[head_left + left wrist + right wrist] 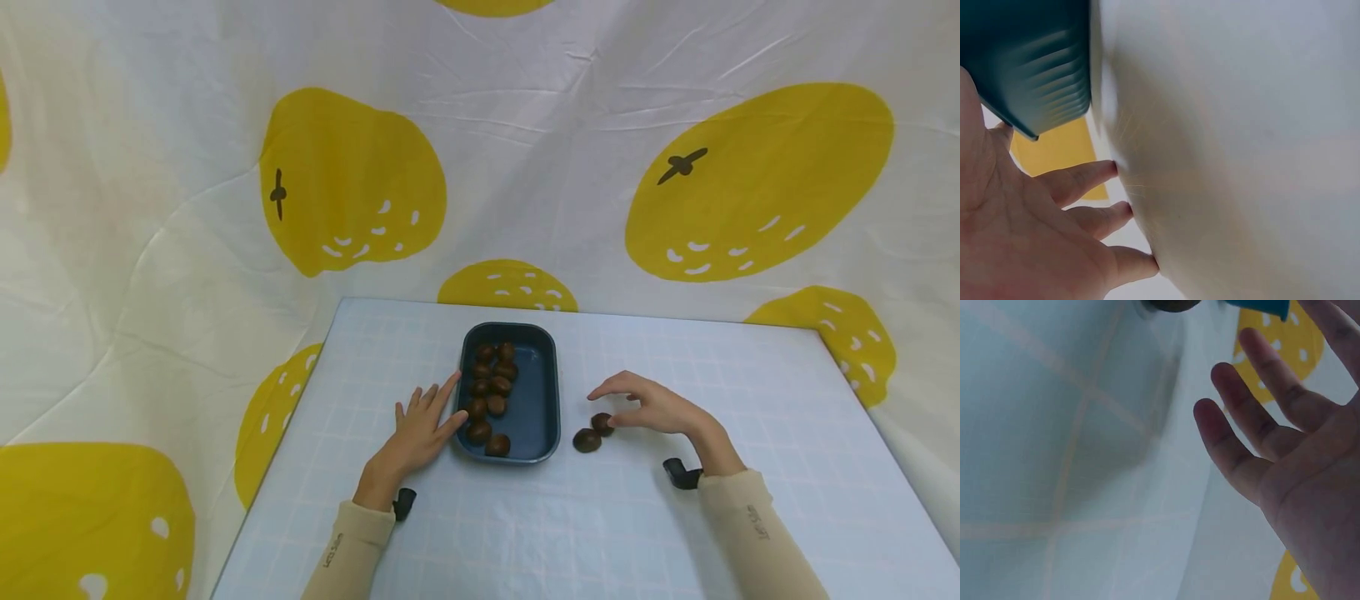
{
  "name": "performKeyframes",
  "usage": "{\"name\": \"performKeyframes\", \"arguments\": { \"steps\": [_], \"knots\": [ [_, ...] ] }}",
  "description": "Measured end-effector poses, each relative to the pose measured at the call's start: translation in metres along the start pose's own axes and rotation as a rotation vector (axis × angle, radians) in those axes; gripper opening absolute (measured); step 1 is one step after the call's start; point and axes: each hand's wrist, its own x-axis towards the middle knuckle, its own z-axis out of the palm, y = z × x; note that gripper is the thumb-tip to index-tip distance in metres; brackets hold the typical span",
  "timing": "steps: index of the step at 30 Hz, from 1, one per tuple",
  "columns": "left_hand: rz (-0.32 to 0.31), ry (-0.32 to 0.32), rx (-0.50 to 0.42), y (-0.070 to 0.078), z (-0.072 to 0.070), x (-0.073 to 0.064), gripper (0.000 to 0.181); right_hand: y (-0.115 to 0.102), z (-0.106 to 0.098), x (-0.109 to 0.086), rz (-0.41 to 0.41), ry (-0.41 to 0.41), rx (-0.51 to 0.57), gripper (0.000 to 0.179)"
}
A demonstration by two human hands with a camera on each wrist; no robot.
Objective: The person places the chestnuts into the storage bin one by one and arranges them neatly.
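Glossy dark-brown chestnuts (501,386) lie in a dark blue rectangular tray (542,404), mostly along its left side. My left hand (414,435) is spread beside the tray, with thumb and index finger at its left rim. In the left wrist view, the other fingertips (1119,215) rest on the table next to the tray's ribbed wall (1054,75). Two more chestnuts sit on the table to the right of the tray, a nearer chestnut (587,440) and a farther chestnut (602,424). Over the farther one hovers my right hand (660,408), fingers apart, thumb right at its edge.
The table (600,533) has a pale checked cover. Behind it hangs a white cloth (525,192) printed with big yellow fruit. A black wrist mount (681,474) sticks out by the right cuff, and another mount (404,504) by the left.
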Motion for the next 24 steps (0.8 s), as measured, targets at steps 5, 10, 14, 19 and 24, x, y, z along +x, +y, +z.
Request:
{"name": "performKeyframes", "arguments": {
  "steps": [5,10,14,19,24],
  "knots": [
    [0.004,0.002,-0.003,0.0,0.0,0.0,0.067,0.016,0.002,0.003,0.017,-0.091,-0.036,0.044],
    [0.006,0.009,-0.003,0.001,0.0,0.0,0.067,0.024,0.005,0.007,-0.037,-0.12,-0.141,0.046],
    [0.003,0.014,0.001,0.0,0.001,0.0,0.067,0.027,0.008,0.007,-0.072,-0.101,-0.186,0.047],
    [0.0,0.006,0.005,0.0,0.001,0.0,0.067,0.026,0.01,0.007,-0.042,-0.1,-0.192,0.047],
    [-0.003,0.004,0.001,0.001,0.001,0.0,0.067,0.025,0.011,0.008,-0.019,-0.092,-0.215,0.047]
  ]
}}
